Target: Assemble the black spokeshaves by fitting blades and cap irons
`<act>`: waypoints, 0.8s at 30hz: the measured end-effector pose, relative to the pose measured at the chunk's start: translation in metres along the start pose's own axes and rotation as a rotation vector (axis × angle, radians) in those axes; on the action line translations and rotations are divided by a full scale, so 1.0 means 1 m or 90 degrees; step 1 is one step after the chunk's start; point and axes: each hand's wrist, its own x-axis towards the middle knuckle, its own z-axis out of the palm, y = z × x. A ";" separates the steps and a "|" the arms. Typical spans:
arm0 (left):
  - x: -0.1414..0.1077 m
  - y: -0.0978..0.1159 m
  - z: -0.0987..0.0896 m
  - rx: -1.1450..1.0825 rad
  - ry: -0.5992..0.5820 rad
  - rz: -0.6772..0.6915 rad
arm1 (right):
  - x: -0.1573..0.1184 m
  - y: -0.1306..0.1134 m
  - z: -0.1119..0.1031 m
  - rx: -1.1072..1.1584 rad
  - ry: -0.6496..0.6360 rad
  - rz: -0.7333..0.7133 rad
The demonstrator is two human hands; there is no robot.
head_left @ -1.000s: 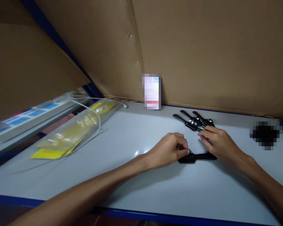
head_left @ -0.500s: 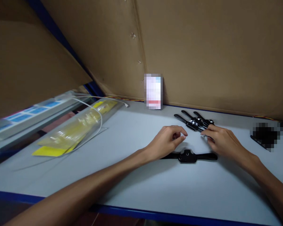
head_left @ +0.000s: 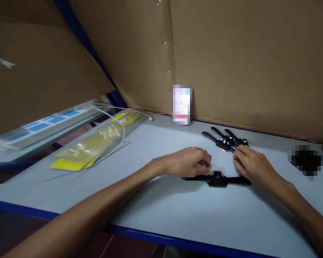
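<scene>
A black two-handled tool point(head_left: 217, 179) lies flat on the grey table. Just above its left handle is my left hand point(head_left: 190, 162), fingers curled and closed; what they hold, if anything, cannot be made out. Farther back, several similar black tools point(head_left: 224, 139) lie side by side with their handles fanned toward the back left. My right hand point(head_left: 251, 161) is at the near right end of that group, its fingers pinched and partly hiding the tools' ends. Whatever is between those fingers is too small to tell.
A lit phone point(head_left: 182, 105) leans on the brown back wall. On the left lie a clear bag with yellow sheets point(head_left: 88, 147), a white cable point(head_left: 123, 130) and a power strip point(head_left: 51, 122). A blurred dark object point(head_left: 307, 161) rests at the right.
The view has shifted a little, moving the scene rightward. My left hand has lowered toward the near tool and its fingers have curled in. My right hand stays by the group.
</scene>
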 end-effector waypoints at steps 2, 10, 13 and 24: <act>-0.006 0.006 -0.007 0.042 -0.082 0.018 | 0.000 -0.004 -0.001 0.042 0.010 0.017; -0.011 0.016 0.001 0.108 -0.067 0.046 | -0.001 -0.011 0.000 0.167 0.005 0.049; -0.010 0.015 0.002 0.118 -0.065 0.051 | 0.001 -0.011 0.000 0.287 -0.002 0.089; 0.000 0.012 0.017 0.105 0.112 0.055 | 0.002 -0.038 -0.019 0.600 0.016 0.161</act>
